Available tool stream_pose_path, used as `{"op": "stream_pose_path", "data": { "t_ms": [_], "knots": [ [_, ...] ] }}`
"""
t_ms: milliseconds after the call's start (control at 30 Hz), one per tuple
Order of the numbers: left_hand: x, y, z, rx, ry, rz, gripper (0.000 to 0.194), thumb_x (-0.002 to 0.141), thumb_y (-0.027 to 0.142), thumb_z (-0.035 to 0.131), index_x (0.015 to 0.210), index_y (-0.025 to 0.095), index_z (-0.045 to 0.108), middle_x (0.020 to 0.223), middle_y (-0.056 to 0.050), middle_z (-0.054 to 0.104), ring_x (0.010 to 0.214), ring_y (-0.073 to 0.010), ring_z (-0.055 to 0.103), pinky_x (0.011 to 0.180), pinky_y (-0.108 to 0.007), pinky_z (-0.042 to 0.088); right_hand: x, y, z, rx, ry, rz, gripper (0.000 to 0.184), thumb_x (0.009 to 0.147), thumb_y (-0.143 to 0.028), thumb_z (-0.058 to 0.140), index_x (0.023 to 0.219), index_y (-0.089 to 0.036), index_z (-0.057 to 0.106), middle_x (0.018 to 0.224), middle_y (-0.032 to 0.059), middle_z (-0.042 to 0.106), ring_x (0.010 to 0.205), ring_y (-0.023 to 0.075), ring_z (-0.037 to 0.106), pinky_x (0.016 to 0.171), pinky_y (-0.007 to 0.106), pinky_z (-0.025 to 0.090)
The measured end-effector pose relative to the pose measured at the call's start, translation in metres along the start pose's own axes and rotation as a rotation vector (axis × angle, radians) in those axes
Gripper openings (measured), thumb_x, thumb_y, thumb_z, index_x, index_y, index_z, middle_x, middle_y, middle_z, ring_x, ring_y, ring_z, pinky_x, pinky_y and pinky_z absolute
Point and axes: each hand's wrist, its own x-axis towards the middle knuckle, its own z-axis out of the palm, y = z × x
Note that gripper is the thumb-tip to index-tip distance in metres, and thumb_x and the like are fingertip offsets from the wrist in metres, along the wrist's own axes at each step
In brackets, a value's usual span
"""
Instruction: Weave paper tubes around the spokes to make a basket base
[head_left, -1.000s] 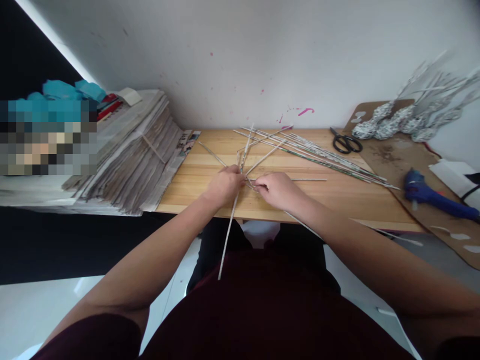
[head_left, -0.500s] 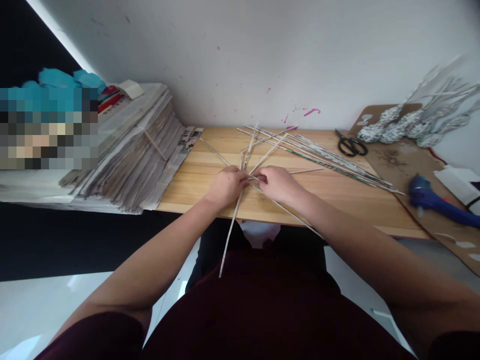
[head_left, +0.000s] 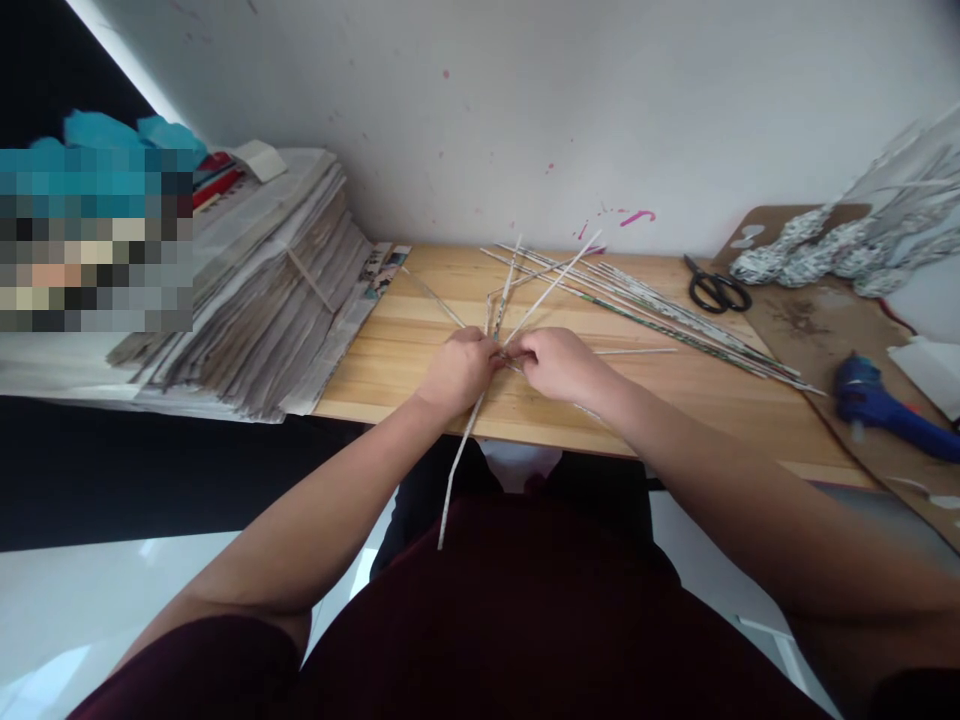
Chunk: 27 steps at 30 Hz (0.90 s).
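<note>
Several thin rolled-paper sticks (head_left: 553, 288) fan out from a crossing point on the wooden table. Around the left side of that crossing, my left hand (head_left: 463, 368) is closed, its fingertips pressing the sticks together. My right hand (head_left: 553, 362) pinches at the same crossing from the right, with its fingers curled in. One bent stick (head_left: 466, 437) runs from under my left hand down over the table's front edge toward my lap. The exact crossing is mostly covered by my fingertips.
Loose paper sticks (head_left: 660, 325) lie across the wooden table (head_left: 390, 350) at the back right. Scissors (head_left: 716, 288), woven paper pieces (head_left: 787, 250) and a blue glue gun (head_left: 885, 400) are at the right. A tall newspaper stack (head_left: 255, 290) stands at the left.
The stick by my right hand, which stretched toward the front edge, is now mostly hidden under the hand and forearm. The upper right stick points farther up and right. The view has shifted slightly.
</note>
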Motion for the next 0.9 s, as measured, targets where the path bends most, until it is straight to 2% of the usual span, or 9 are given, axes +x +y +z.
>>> {"op": "stream_pose_path", "data": {
  "t_ms": [133, 267, 367, 467, 567, 667, 767, 833, 900],
  "knots": [
    [0.001, -0.003, 0.003, 0.078, -0.006, 0.082, 0.021, 0.097, 0.019, 0.054, 0.097, 0.014, 0.074, 0.101, -0.012, 0.066, 0.094, -0.0218, 0.063, 0.088, -0.033, 0.052, -0.007, 0.008, 0.003, 0.011, -0.033, -0.042, 0.031, 0.092, -0.018, 0.052, 0.104, -0.024, 0.080, 0.110, 0.0052, 0.078, 0.100, 0.0220, 0.069, 0.083, 0.030, 0.047],
    [0.005, -0.011, 0.000, 0.061, -0.062, 0.165, 0.025, 0.095, 0.012, 0.050, 0.099, 0.016, 0.075, 0.097, -0.010, 0.064, 0.092, -0.0202, 0.063, 0.086, -0.031, 0.052, -0.021, 0.011, -0.004, -0.008, -0.035, -0.014, 0.035, 0.091, -0.015, 0.053, 0.115, -0.024, 0.077, 0.102, 0.0053, 0.079, 0.090, 0.0206, 0.070, 0.075, 0.029, 0.045],
    [0.008, -0.018, -0.003, 0.008, -0.106, 0.178, 0.025, 0.096, 0.016, 0.052, 0.105, 0.018, 0.076, 0.097, -0.009, 0.063, 0.089, -0.0190, 0.064, 0.085, -0.029, 0.052, -0.036, 0.011, -0.009, 0.026, -0.029, 0.057, 0.040, 0.090, -0.014, 0.055, 0.123, -0.023, 0.074, 0.091, 0.0042, 0.078, 0.078, 0.0180, 0.068, 0.070, 0.027, 0.043],
    [0.009, -0.019, -0.005, -0.002, -0.128, 0.159, 0.025, 0.097, 0.019, 0.053, 0.105, 0.017, 0.076, 0.097, -0.009, 0.063, 0.088, -0.0191, 0.065, 0.085, -0.029, 0.052, -0.048, 0.011, -0.010, 0.086, -0.082, 0.079, 0.038, 0.091, -0.020, 0.057, 0.125, -0.025, 0.072, 0.084, 0.0018, 0.077, 0.071, 0.0163, 0.066, 0.066, 0.026, 0.042],
    [0.011, -0.016, -0.010, 0.015, -0.160, 0.140, 0.023, 0.096, 0.020, 0.054, 0.103, 0.017, 0.076, 0.099, -0.009, 0.064, 0.090, -0.0193, 0.065, 0.088, -0.029, 0.051, -0.056, 0.010, -0.009, 0.085, -0.101, 0.025, 0.036, 0.092, -0.019, 0.054, 0.121, -0.027, 0.075, 0.096, 0.0030, 0.078, 0.080, 0.0174, 0.067, 0.070, 0.025, 0.042],
    [0.011, -0.010, -0.017, 0.044, -0.204, 0.144, 0.020, 0.094, 0.022, 0.059, 0.101, 0.015, 0.076, 0.103, -0.010, 0.065, 0.096, -0.0203, 0.065, 0.092, -0.029, 0.050, -0.062, 0.010, -0.007, -0.035, -0.058, -0.042, 0.037, 0.094, -0.017, 0.050, 0.119, -0.026, 0.076, 0.105, 0.0074, 0.075, 0.090, 0.0208, 0.066, 0.076, 0.027, 0.042],
    [0.010, -0.006, -0.022, 0.066, -0.219, 0.164, 0.018, 0.093, 0.023, 0.061, 0.100, 0.015, 0.076, 0.103, -0.010, 0.066, 0.102, -0.0213, 0.064, 0.094, -0.029, 0.049, -0.068, 0.010, -0.006, -0.096, -0.094, -0.062, 0.034, 0.093, -0.032, 0.061, 0.124, -0.025, 0.073, 0.100, 0.0093, 0.071, 0.086, 0.0221, 0.064, 0.075, 0.029, 0.041],
    [0.010, -0.005, -0.024, 0.069, -0.216, 0.171, 0.019, 0.093, 0.024, 0.061, 0.100, 0.015, 0.076, 0.103, -0.010, 0.066, 0.103, -0.0211, 0.064, 0.094, -0.028, 0.049, -0.072, 0.009, -0.005, -0.087, -0.119, -0.072, 0.045, 0.087, -0.045, 0.070, 0.126, -0.023, 0.071, 0.098, 0.0092, 0.068, 0.083, 0.0220, 0.062, 0.074, 0.028, 0.041],
    [0.010, -0.007, -0.023, 0.068, -0.205, 0.181, 0.019, 0.093, 0.026, 0.062, 0.099, 0.015, 0.076, 0.102, -0.010, 0.066, 0.101, -0.0208, 0.064, 0.093, -0.028, 0.049, -0.076, 0.008, -0.004, -0.047, -0.099, -0.082, 0.045, 0.087, -0.054, 0.068, 0.119, -0.022, 0.073, 0.093, 0.0079, 0.066, 0.078, 0.0207, 0.060, 0.071, 0.028, 0.039]
  ]
}}
